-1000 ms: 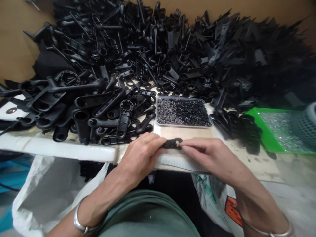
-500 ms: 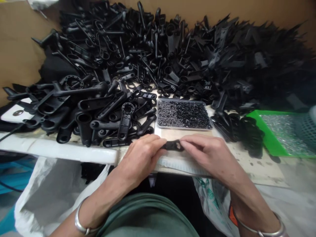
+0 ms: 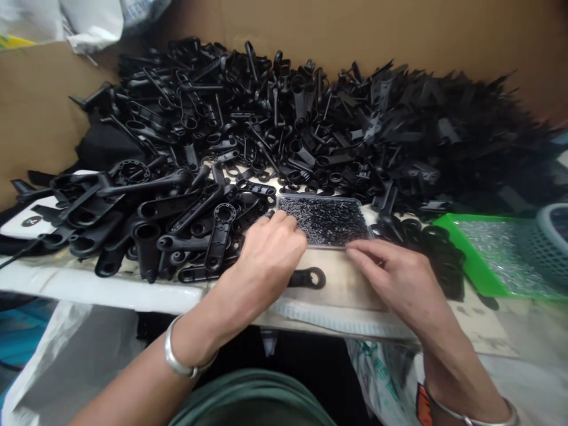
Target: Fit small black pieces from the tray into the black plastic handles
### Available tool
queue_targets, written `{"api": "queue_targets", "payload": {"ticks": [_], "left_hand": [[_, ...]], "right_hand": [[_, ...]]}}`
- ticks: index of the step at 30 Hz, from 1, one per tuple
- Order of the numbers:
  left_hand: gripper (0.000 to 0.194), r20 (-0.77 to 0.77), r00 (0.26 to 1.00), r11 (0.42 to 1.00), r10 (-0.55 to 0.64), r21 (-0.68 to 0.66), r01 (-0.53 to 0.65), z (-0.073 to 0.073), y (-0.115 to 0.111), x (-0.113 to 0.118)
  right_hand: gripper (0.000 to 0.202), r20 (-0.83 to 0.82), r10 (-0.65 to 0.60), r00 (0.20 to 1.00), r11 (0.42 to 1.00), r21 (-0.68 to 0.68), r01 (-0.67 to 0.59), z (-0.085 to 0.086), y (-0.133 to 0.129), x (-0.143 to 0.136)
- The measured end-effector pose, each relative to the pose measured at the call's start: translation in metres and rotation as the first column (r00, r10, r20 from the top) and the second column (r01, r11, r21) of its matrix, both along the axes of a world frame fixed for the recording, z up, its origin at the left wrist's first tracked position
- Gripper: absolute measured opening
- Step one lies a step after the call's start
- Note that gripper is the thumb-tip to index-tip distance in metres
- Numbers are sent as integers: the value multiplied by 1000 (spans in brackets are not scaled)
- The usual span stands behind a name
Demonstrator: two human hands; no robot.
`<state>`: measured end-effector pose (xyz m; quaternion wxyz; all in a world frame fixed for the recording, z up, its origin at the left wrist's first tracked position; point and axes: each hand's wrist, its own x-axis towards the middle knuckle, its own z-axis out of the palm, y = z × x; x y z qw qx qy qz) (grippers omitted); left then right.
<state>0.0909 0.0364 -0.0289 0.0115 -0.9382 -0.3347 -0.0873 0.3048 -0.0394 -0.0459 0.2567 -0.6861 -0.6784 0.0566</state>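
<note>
A flat black part with a ringed end lies on the pale board, its left end hidden behind my left hand. My left hand is over the left edge of a clear box of small dark pieces. Its fingers are curled and the fingertips are hidden. My right hand is at the box's front right corner, thumb and fingers close together near the rim; anything between them is too small to make out.
Black plastic arms are heaped at the left, and a large pile of black parts spans the back. A green tray of small clear pieces and a grey-blue basket stand at the right.
Both hands have let go of the flat black part, which now lies on the board. My left hand has moved up to the box, my right hand to its front right corner. The view has shifted.
</note>
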Motion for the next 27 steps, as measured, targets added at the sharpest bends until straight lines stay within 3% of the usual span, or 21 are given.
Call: {"api": "queue_targets", "payload": {"ticks": [7, 15, 19, 23, 27], "left_hand": [[26, -140, 990, 984, -29, -179, 4, 8, 18, 10], [24, -151, 988, 986, -20, -166, -5, 4, 25, 10], [25, -185, 982, 987, -46, -158, 17, 9, 21, 16], [25, -216, 976, 989, 4, -143, -36, 14, 14, 19], [26, -182, 983, 991, 12, -129, -36, 11, 13, 14]], "right_hand": [[21, 240, -47, 970, 988, -130, 80, 12, 23, 6], [19, 424, 15, 905, 970, -226, 90, 12, 52, -5], [19, 348, -18, 937, 978, -188, 88, 8, 51, -1], [21, 211, 21, 977, 992, -129, 6, 4, 47, 5], [21, 133, 42, 990, 998, -47, -36, 3, 45, 9]]}}
